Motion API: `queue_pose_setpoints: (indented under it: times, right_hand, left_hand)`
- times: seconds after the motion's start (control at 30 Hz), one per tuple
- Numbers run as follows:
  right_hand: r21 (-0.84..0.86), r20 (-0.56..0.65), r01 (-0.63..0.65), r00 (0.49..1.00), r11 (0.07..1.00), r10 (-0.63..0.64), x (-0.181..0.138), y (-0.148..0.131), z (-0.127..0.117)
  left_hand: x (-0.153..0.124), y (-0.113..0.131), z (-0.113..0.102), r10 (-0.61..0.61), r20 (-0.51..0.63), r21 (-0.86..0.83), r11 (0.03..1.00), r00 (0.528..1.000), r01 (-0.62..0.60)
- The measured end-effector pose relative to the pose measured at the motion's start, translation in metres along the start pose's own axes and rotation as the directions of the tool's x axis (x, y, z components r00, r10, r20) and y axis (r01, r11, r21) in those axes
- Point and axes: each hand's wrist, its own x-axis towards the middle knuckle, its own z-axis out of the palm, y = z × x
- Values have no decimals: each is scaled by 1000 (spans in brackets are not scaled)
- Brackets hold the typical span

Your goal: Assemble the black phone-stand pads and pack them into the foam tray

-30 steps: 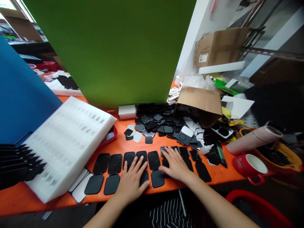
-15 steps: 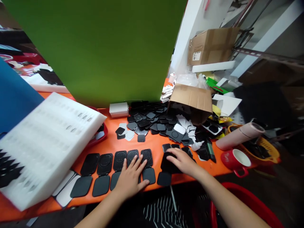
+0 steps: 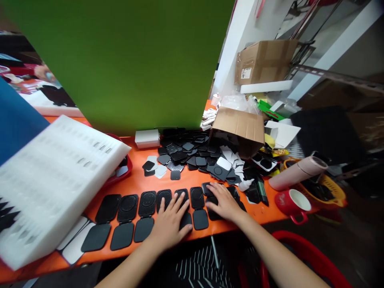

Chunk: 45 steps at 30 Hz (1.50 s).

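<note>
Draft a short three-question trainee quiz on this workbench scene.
1. True or false: the left hand and the right hand both lie flat, fingers spread, on the row of black cases along the near edge of the orange table.
2. What stands on the table to the right of the right hand? A) a red mug B) a blue kettle C) a glass bottle
3. Fill in: the tipped cardboard box opens onto a pile of loose ___ pieces.
Key: 1 true; 2 A; 3 black.
</note>
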Motion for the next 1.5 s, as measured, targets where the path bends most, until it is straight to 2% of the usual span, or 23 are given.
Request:
queue_pose_setpoints:
  times: [0.1, 0.17, 0.33, 0.5, 0.6, 0.73, 0.8, 0.93, 1.13, 1.27, 1.33, 1.4, 1.47, 1.5]
  right_hand:
    - [-32, 222, 98, 971, 995, -88, -27, 6, 2]
    - [-41, 284, 147, 950, 988, -129, -42, 6, 8]
    - [-111, 168, 218, 966, 970, -198, -67, 7, 26]
    - [-129, 65, 236, 971, 963, -230, -73, 11, 27]
    - [-101, 72, 217, 975, 971, -211, -67, 9, 23]
    - [-54, 166, 224, 963, 973, -213, -58, 8, 24]
    - [-62, 173, 212, 965, 975, -198, -58, 7, 28]
    - [-105, 123, 192, 976, 976, -178, -65, 6, 36]
    - [-139, 102, 271, 961, 953, -258, -73, 12, 37]
    - [-62, -13, 324, 946, 944, -325, -78, 25, 30]
    - [78, -106, 294, 953, 953, -285, -77, 30, 18]
    - [260, -186, 157, 976, 953, -110, -71, 32, 0]
    - [432, -183, -11, 978, 902, 99, -57, 33, -20]
    - [504, -141, -71, 976, 861, 163, -49, 33, -28]
  left_hand:
    - [17, 15, 8, 61, 2, -14, 998, 998, -61]
    - [25, 21, 15, 82, 23, -22, 996, 996, -81]
    - [28, 21, 24, 81, 34, -23, 997, 996, -80]
    - [26, 18, 23, 90, 24, -8, 996, 996, -90]
    - [26, 18, 23, 88, 31, -10, 996, 996, -88]
    - [26, 19, 23, 81, 31, -6, 997, 996, -81]
    - [25, 19, 24, 78, 32, -9, 997, 996, -78]
    - [24, 18, 22, 73, 41, -23, 997, 997, -72]
    - [25, 21, 20, 35, 46, -31, 999, 998, -33]
    - [25, 22, 20, 31, 59, -54, 998, 998, -27]
    - [25, 22, 20, 30, 65, -65, 998, 997, -26]
    - [25, 24, 19, 28, 65, -67, 997, 998, -23]
    - [27, 27, 18, 29, 57, -64, 998, 998, -25]
    - [28, 29, 17, 36, 54, -63, 997, 998, -33]
